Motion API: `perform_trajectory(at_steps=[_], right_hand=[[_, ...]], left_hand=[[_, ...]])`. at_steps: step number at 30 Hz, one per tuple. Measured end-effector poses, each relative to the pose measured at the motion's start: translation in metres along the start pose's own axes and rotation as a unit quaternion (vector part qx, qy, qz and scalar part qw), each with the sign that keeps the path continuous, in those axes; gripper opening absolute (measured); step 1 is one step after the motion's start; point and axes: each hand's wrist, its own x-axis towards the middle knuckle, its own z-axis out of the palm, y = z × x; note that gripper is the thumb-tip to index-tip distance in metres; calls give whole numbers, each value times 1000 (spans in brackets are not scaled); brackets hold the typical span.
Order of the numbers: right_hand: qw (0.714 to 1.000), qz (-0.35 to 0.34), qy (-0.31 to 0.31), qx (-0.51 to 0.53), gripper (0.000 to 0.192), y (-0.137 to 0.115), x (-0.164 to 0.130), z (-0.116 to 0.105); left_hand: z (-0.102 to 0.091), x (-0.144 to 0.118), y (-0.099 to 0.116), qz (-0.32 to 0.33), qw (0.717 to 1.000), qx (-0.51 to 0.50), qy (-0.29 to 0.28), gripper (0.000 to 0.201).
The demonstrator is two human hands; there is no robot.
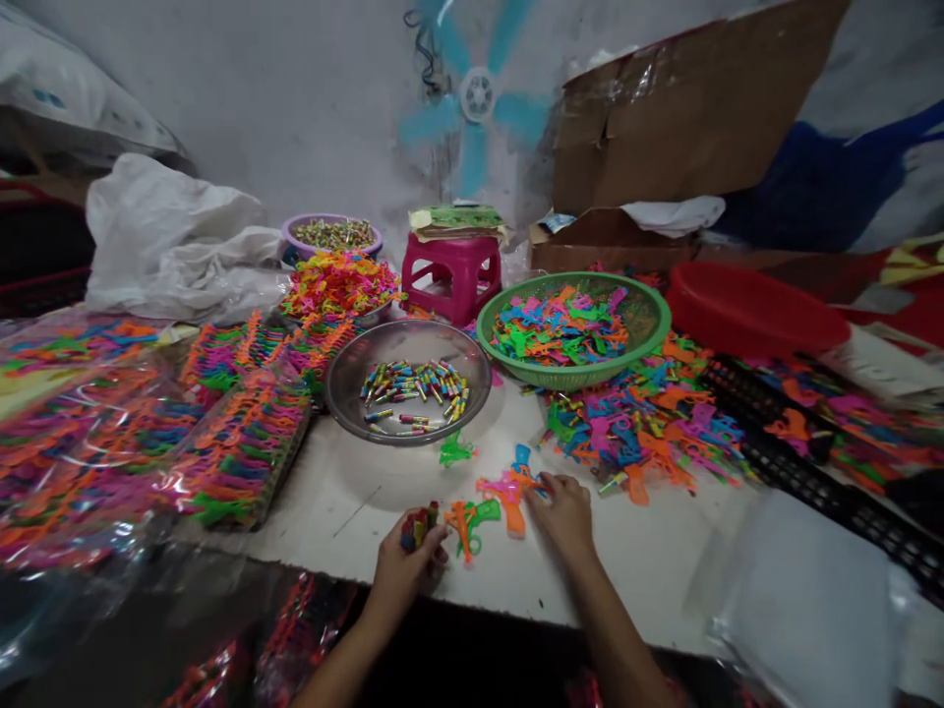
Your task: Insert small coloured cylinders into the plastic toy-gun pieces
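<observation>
My left hand [411, 551], closed near the table's front edge, holds a bunch of small shiny wrapped tubes [419, 528]. Just right of it lie an orange and a green toy gun [483, 511]. My right hand [566, 516] pinches what looks like one small blue tube [543, 491], partly hidden by the fingers. At its fingertips a pink toy gun [502, 489] overlaps orange and blue ones. Another green toy gun [455, 449] lies farther back, by a metal basin [346, 423] with many more tubes inside.
A green basket [575, 375] of toy guns stands behind a loose pile [649, 433] at right. Bagged toy guns [243, 442] cover the left. Behind are a pink stool [458, 300], a purple basin [289, 236], a red basin [752, 310] and a fan [477, 94].
</observation>
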Motion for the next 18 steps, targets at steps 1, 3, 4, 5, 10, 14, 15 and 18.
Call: perform_trajectory(at_steps=[1,3,4,5,10,14,15,18], right_hand=[[1000,11,-6,3,17,-1,2,0],[999,27,-28,22,16,-1,5,0],[998,33,-39,37,18,-1,7,-1],[997,39,-44,54,21,-1,7,-2],[985,49,-49,159,33,-16,-3,-11],[941,16,-177,286,33,-51,-24,-20],[933,4,-212,291,30,-60,-29,-21],[926,-22,-267,266,24,-78,-43,-23]], left_hand=[[1,-2,2,-28,1000,-10,-9,31],[3,-4,7,-44,999,-16,-27,32],[3,-4,9,-34,999,-20,-31,31],[3,-4,11,-20,999,-27,-32,31],[2,-4,24,-19,996,-83,-38,34],[10,-10,39,-35,989,-130,-54,37],[12,-12,42,-37,988,-137,-53,38],[15,-16,46,-32,988,-150,-25,36]])
